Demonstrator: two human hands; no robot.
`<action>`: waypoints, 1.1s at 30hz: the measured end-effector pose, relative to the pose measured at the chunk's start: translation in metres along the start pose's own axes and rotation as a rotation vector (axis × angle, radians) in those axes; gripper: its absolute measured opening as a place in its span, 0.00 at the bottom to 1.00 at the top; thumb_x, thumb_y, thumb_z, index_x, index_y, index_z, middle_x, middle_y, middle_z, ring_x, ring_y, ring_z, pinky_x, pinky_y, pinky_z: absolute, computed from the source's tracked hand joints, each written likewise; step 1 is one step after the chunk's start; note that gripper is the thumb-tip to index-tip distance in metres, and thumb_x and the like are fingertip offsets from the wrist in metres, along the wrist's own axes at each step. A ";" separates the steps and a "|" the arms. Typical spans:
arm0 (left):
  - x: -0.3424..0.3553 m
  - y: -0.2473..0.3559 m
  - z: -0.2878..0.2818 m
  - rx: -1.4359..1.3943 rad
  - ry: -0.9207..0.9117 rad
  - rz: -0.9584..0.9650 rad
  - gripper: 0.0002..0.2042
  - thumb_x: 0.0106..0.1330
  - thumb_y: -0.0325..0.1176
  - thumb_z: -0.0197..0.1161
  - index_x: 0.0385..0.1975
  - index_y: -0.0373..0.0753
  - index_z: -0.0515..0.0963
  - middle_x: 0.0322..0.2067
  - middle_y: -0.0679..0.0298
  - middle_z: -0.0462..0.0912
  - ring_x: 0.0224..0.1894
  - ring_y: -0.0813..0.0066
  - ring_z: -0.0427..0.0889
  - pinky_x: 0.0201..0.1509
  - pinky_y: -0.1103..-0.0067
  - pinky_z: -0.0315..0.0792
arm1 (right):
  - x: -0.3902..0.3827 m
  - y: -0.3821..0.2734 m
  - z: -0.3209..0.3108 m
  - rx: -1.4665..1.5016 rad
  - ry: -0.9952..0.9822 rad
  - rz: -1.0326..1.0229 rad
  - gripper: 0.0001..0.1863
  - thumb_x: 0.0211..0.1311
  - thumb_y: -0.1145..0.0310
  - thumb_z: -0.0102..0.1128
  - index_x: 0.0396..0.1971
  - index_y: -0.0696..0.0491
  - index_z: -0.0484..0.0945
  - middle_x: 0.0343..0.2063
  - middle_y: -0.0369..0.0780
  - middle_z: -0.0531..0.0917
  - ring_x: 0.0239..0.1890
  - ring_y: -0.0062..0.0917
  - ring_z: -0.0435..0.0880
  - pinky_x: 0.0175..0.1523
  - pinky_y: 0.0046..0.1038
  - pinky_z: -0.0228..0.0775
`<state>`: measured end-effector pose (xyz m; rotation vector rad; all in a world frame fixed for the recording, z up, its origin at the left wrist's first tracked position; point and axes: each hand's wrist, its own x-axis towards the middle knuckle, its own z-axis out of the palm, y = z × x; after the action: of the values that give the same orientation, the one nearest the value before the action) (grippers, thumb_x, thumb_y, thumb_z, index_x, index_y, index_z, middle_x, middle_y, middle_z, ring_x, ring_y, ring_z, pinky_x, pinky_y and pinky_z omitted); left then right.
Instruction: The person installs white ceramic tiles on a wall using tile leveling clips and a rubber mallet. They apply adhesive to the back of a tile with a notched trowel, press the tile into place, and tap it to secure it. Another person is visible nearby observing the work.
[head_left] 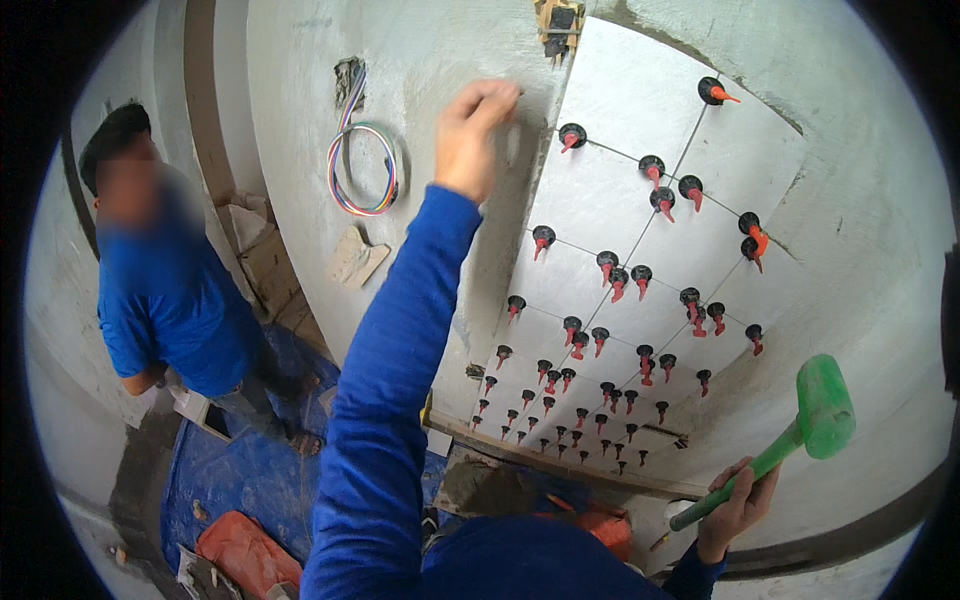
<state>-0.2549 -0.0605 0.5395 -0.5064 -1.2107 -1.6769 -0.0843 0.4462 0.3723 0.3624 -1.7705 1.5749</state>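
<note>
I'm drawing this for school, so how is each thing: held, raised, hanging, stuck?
Green barrel-headed mallet: held, head up
Right hand's grip: closed round its handle
Left hand's grip: raised, curled, blurry; contents unclear
Pale rectangular tiles: set on the grey plaster wall
Black plastic clips with red or orange handles: stuck along tile edges
Multicoloured wire coil: looped, hanging
Blue plastic sheet: spread, wrinkled

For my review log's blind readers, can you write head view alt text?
A person's right hand grips a green mallet, the left hand raised with fingers curled, before a wall partly covered with pale tiles studded with black-and-red clips. At left, a co-worker in a blue shirt stands on a blue sheet.
</note>
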 end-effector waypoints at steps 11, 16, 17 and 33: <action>-0.284 -0.023 -0.072 0.418 0.326 -0.506 0.09 0.74 0.34 0.66 0.36 0.33 0.83 0.34 0.70 0.82 0.39 0.82 0.76 0.47 0.81 0.71 | -0.013 0.009 0.023 -0.083 -0.042 0.104 0.12 0.76 0.75 0.54 0.54 0.63 0.72 0.30 0.37 0.76 0.22 0.17 0.74 0.24 0.23 0.69; -0.355 -0.024 -0.095 0.394 0.301 -0.594 0.10 0.73 0.35 0.68 0.34 0.33 0.82 0.32 0.71 0.81 0.37 0.83 0.75 0.45 0.81 0.70 | -0.010 0.009 0.034 -0.043 -0.107 0.107 0.19 0.75 0.75 0.56 0.61 0.64 0.71 0.27 0.35 0.76 0.20 0.17 0.73 0.24 0.23 0.68; -0.367 -0.023 -0.101 0.394 0.316 -0.597 0.10 0.73 0.35 0.68 0.34 0.33 0.82 0.32 0.72 0.81 0.37 0.83 0.75 0.44 0.82 0.69 | -0.011 0.009 0.035 -0.054 -0.097 0.103 0.19 0.74 0.75 0.56 0.62 0.64 0.70 0.27 0.35 0.76 0.20 0.16 0.73 0.24 0.23 0.68; -0.398 -0.024 -0.151 0.664 0.364 -0.607 0.08 0.70 0.29 0.68 0.31 0.31 0.80 0.26 0.67 0.80 0.33 0.81 0.74 0.40 0.78 0.72 | -0.031 0.023 0.078 -0.309 -0.368 0.046 0.16 0.65 0.71 0.69 0.51 0.60 0.80 0.32 0.42 0.85 0.29 0.25 0.83 0.37 0.32 0.77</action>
<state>-0.0697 -0.0105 0.1585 0.6027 -1.6217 -1.6035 -0.1030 0.3699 0.3351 0.4860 -2.2805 1.2936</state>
